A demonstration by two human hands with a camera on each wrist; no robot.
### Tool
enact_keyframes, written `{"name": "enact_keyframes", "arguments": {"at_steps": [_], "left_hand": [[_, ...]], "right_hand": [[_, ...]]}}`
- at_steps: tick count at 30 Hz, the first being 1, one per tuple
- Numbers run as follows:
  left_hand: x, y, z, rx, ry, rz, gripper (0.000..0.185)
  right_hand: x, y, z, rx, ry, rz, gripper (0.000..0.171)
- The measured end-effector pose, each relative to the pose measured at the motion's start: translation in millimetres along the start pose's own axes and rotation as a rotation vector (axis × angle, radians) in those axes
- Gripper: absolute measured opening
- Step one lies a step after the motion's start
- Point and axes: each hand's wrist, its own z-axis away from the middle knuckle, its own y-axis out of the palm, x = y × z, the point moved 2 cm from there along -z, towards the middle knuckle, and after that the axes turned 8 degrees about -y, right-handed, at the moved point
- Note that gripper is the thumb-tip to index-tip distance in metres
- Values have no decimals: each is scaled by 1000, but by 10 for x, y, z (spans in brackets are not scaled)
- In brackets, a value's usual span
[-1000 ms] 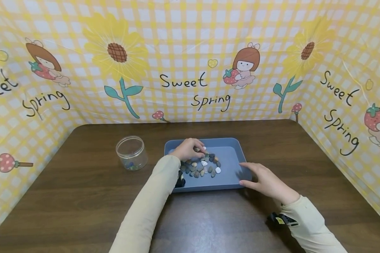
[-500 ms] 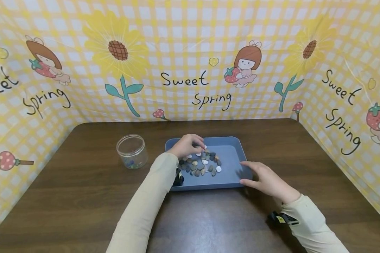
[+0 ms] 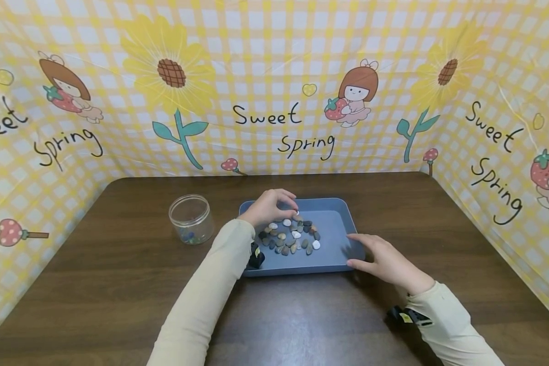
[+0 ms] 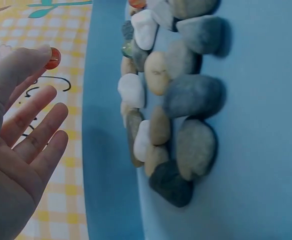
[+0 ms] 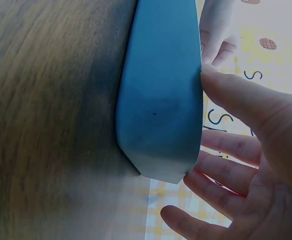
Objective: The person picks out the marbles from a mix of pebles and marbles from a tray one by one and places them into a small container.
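My left hand (image 3: 271, 206) is over the back left part of a blue tray (image 3: 336, 256), above a cluster of stones. In the left wrist view, its thumb and forefinger pinch a small orange-red glass marble (image 4: 53, 59), while the other fingers spread apart. White, grey, tan and dark pebbles (image 4: 193, 95) lie together on the tray floor, with a greenish marble (image 4: 128, 48) among them. My right hand (image 3: 386, 262) rests at the tray's right side, thumb and fingertips touching its rim, fingers loosely extended.
Left of the tray stands a clear round jar (image 3: 189, 221) without a lid, with several blue and green marbles at its bottom. All stands on a brown wooden table (image 3: 293, 320). A yellow checked cloth (image 3: 256, 61) hangs behind and along both sides.
My left hand has lifted a little and drawn back from the stones, uncovering more of them at the left of the cluster. My right hand stays at the tray's rim.
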Motion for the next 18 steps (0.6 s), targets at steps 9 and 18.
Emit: {"name": "enact_keyframes", "arguments": {"at_steps": [9, 18], "left_hand": [[-13, -87, 39, -39, 38, -1, 14], [-71, -144, 90, -81, 83, 22, 15]], "right_hand": [[-1, 13, -12, -1, -2, 0, 58], [-9, 7, -7, -8, -16, 11, 57]]}}
